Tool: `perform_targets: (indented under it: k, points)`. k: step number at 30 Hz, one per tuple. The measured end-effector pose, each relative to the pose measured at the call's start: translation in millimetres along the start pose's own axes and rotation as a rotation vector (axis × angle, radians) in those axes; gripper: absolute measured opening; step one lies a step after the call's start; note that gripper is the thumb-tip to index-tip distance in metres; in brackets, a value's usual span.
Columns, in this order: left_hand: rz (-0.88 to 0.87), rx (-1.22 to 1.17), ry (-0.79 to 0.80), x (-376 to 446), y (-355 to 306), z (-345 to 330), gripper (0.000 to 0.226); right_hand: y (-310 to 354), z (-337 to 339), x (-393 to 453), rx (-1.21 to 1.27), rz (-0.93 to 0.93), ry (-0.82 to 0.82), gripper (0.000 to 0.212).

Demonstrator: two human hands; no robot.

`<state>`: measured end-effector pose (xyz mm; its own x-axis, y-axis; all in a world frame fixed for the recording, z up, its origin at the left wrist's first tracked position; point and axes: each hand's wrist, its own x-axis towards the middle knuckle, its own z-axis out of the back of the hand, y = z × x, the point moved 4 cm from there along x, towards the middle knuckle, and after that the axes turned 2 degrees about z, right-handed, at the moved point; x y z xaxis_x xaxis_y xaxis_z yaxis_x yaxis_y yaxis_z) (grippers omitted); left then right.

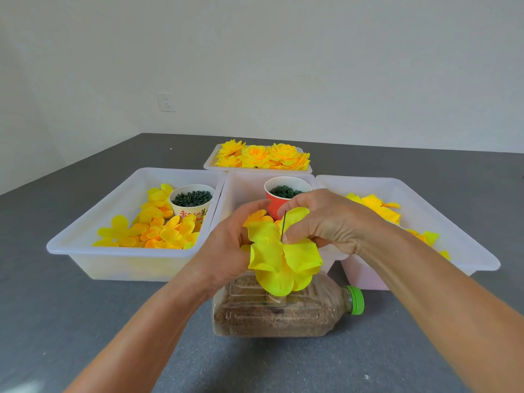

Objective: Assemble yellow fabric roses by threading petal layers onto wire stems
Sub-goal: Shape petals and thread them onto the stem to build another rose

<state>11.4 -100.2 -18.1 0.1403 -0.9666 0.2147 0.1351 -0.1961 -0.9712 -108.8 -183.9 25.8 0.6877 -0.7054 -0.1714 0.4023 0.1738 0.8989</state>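
Note:
A yellow petal layer (283,259) sits on a thin dark wire stem (283,226) that stands up from a sand-filled plastic bottle (283,313) lying on its side. My left hand (226,248) holds the layer's left edge with curled fingers. My right hand (326,222) pinches the petals beside the wire, its thumb at the wire's base. The wire tip pokes up above the petals. Under the layer, the lower stem is hidden.
Left white bin (85,248) holds loose yellow petals and a paper cup of dark green pieces (192,199). The middle bin holds a red cup of green rings (283,191). Right bin (467,251) has petals. A far tray (209,165) carries finished roses. Grey table all around.

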Motion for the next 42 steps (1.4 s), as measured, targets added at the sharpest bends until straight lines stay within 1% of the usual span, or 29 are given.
perform_targets:
  k: [5,7,10,13,17,19,20,23,27,32,36,42]
  points:
    - [-0.050,-0.006,0.011,-1,2,1,0.047,-8,-2,0,0.119,-0.040,0.000,0.041]
    - [-0.042,-0.027,0.009,0,5,1,0.041,-10,-2,-1,0.132,-0.047,-0.014,0.042]
    - [-0.075,-0.022,-0.009,-1,4,-1,0.038,-10,-3,-2,0.134,-0.042,-0.017,0.041]
    - [-0.106,-0.008,-0.043,-3,2,-1,0.040,-8,-3,-3,0.122,-0.031,-0.026,0.040]
    - [-0.162,0.033,-0.155,-6,-3,2,0.041,-7,-3,-4,0.123,-0.033,-0.031,0.038]
    - [-0.206,0.051,-0.195,-8,-6,3,0.036,-6,-3,-5,0.122,-0.031,-0.031,0.039]
    - [-0.224,0.071,-0.208,-9,-6,5,0.038,-6,-3,-5,0.119,-0.031,-0.033,0.039]
    - [-0.259,0.174,-0.244,-7,-2,8,0.054,-5,-3,-6,0.108,-0.031,-0.035,0.040]
    - [-0.331,0.235,-0.236,-9,-6,5,0.046,-5,-3,-7,0.119,-0.028,-0.035,0.035]
    - [-0.365,0.237,-0.215,-10,-8,4,0.035,-7,-4,-9,0.129,-0.016,-0.038,0.037]
    - [-0.379,0.294,-0.205,-10,-7,5,0.041,-6,-5,-10,0.128,-0.018,-0.041,0.037]
    - [-0.434,0.409,-0.213,-13,-13,4,0.038,-4,-5,-10,0.125,-0.012,-0.055,0.038]
